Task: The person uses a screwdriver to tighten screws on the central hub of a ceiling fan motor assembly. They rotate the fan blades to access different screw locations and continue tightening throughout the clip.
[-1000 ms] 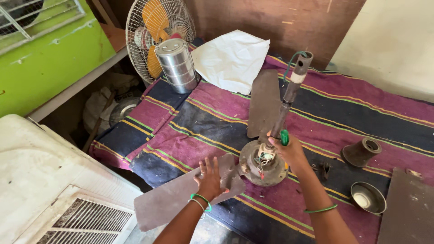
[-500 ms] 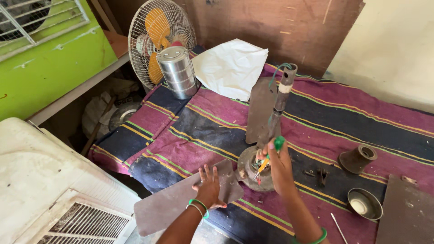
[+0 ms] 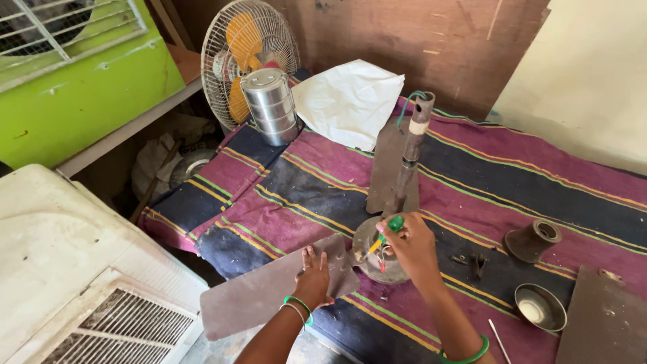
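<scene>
The left hand [image 3: 313,278] lies flat and open on a brown fan blade [image 3: 269,290], pinning it to the striped cloth [image 3: 283,195]. Just right of it, the right hand [image 3: 412,246] pinches a green-handled screwdriver [image 3: 385,232], its tip angled down-left into the ceiling fan motor [image 3: 377,253] where the blade meets it. This looks like work on the blade's fixing screws; the next move calls for steady turning with the blade held still.

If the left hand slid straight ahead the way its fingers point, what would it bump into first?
Probably the round motor hub of the ceiling fan. The left hand lies flat on a brown blade, fingers pointing up along it toward the hub, though depth is unclear.
</scene>
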